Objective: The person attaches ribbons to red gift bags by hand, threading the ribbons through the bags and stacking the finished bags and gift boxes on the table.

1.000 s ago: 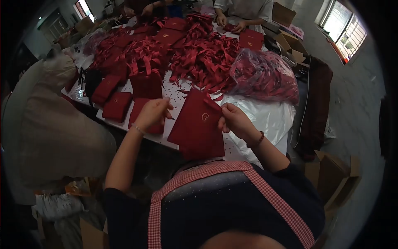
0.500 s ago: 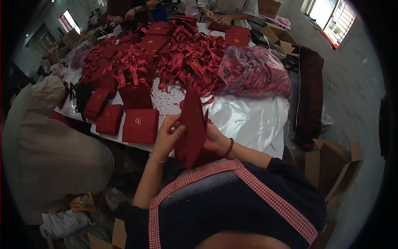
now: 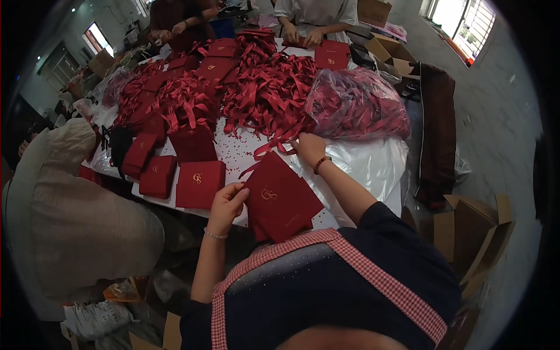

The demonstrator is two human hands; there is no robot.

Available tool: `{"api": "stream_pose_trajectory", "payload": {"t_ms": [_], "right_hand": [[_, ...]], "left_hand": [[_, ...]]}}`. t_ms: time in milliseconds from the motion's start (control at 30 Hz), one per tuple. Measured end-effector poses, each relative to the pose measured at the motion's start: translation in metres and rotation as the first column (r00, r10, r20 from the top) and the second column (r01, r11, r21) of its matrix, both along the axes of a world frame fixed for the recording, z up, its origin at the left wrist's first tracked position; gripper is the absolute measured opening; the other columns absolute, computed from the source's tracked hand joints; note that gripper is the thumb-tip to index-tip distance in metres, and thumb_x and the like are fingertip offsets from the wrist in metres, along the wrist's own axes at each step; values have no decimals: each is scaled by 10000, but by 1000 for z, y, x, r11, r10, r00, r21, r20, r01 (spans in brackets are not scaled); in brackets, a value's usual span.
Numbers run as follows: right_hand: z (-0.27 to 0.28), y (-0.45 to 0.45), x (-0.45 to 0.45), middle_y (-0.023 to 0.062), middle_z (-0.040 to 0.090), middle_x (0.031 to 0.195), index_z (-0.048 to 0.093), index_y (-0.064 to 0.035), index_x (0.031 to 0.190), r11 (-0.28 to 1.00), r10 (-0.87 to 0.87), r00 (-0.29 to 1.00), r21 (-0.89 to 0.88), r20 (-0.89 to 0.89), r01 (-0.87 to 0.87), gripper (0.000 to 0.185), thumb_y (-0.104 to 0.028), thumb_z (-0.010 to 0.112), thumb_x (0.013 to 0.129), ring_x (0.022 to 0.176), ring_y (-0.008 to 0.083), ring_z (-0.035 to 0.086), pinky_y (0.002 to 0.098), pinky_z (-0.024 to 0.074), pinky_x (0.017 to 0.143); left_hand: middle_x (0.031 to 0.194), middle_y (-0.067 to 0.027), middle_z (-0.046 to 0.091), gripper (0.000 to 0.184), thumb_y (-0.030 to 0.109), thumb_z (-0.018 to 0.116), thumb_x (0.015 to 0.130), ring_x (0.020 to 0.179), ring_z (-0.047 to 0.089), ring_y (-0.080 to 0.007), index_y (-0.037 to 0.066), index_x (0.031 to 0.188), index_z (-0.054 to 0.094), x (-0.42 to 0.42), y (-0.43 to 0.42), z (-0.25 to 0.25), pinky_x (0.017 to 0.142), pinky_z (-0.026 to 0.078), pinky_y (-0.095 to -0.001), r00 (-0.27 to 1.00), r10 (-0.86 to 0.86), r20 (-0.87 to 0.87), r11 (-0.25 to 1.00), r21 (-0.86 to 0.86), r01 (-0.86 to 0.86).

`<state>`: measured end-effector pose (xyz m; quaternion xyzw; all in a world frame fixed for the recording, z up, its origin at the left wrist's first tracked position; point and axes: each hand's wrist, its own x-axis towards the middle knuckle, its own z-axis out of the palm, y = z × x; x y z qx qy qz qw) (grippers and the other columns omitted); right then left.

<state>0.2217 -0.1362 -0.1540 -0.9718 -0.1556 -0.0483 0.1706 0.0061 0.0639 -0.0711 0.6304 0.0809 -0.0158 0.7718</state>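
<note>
The single head view looked forward and steeply down from the wearer's eye level, close above the hands (image 3: 229,204) (image 3: 310,149), taking in the near tabletop (image 3: 233,153) and, farther off, its far side.

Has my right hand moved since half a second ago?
Yes: your right hand moved forward, away from your body, closer to the plastic bag, reaching the near edge of the ribbon pile.

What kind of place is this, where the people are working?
Probably a small packaging workshop: a large pile of red ribbons, stacked red pouches and open cardboard boxes surround people working by hand.
</note>
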Motion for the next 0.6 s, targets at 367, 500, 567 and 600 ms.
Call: {"api": "stream_pose_trajectory", "payload": {"t_ms": [367, 500, 567, 600], "right_hand": [[122, -14, -12, 5, 552, 703, 529, -30, 873, -29, 427, 896, 993, 117, -116, 105, -131, 556, 872, 615, 64, 521, 191, 413, 566], [156, -23, -66, -38, 477, 684, 514, -38, 897, 129, 531, 847, 991, -29, -47, 98, -132, 535, 881, 560, 25, 422, 166, 367, 518], [144, -18, -95, -37, 486, 670, 525, -34, 874, 249, 617, 768, 968, -174, 20, 105, -138, 525, 883, 546, 21, 417, 160, 349, 523], [131, -14, -107, -22, 523, 651, 543, -25, 837, 344, 601, 791, 930, -113, -128, 133, -149, 525, 883, 566, 27, 456, 179, 375, 526]], "left_hand": [[748, -78, 620, 193, 105, 589, 801, 716, 604, -149, 18, 969, 626, -9, -9, 12, 648, 479, -275, 973, -146, 178, 493, 866, -84], [750, -101, 603, 252, 67, 577, 783, 661, 609, -161, 48, 1032, 603, -10, -16, 23, 612, 485, -283, 938, -231, 258, 398, 905, -151], [733, -75, 585, 299, 50, 568, 794, 575, 586, -129, 41, 1092, 555, -10, -14, 45, 521, 470, -258, 943, -292, -159, 751, 573, 329], [715, -59, 572, 314, 46, 572, 796, 532, 564, -110, 30, 1107, 535, -7, -9, 37, 477, 451, -244, 934, -291, -204, 817, 456, 354]]}}
